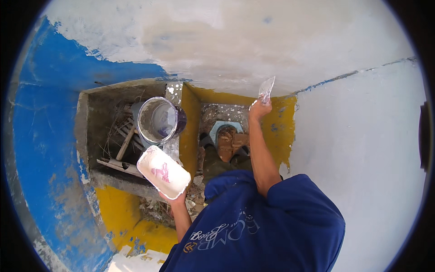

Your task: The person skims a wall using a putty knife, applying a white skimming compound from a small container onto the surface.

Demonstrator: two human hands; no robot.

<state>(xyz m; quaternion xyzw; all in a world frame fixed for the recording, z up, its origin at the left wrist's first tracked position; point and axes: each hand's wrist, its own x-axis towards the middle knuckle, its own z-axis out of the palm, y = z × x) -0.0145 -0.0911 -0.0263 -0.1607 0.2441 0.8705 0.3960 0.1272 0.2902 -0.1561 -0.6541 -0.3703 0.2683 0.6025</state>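
My left hand [177, 199] holds a white rectangular plastic tub [156, 183] from below. White paste coats the tub's inside, with a pinkish-purple smear in the middle. My right hand [260, 109] is stretched forward near the wall, closed round a putty knife [267, 87] whose blade points up and carries whitish paste. Its handle is hidden in my fist. Just beyond the tub stands a dark bucket [179, 119] with pale paste on its rim and inner wall. Ahead, the wall [204, 41] wears a patchy white and beige coat.
Left of the bucket, a concrete basin [82, 122] contains sticks [126, 144] and dry twigs. A yellow partition [189, 122] separates it from the squat toilet [219, 124], where bricks [230, 145] lie by my feet. Blue wall [41, 122] rises at left, white wall [362, 136] at right.
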